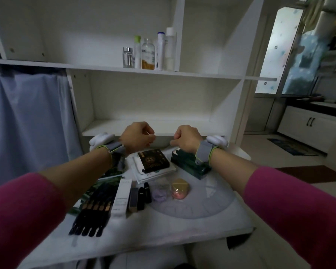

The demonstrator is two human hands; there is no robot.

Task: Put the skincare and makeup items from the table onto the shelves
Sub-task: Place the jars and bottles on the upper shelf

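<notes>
My left hand [137, 136] and my right hand [186, 137] hover side by side above the far edge of the white table [182, 228], both curled into fists with nothing visible in them. Below them lie a dark box with gold print [153, 160] on white packets and a green box [190, 165]. Nearer me are a gold-lidded pink jar [179, 188], a purple item [160, 192], black lipsticks [144, 193], a white carton [122, 196] and a set of dark brushes [93, 210]. Several bottles [149, 53] stand on the upper shelf [124, 69].
The white shelf unit's lower shelf [147, 126] sits just beyond my hands. A blue curtain [27, 123] hangs at the left. A window, cabinet and floor mat [291, 146] are at the right. White cushioned shapes show behind each wrist.
</notes>
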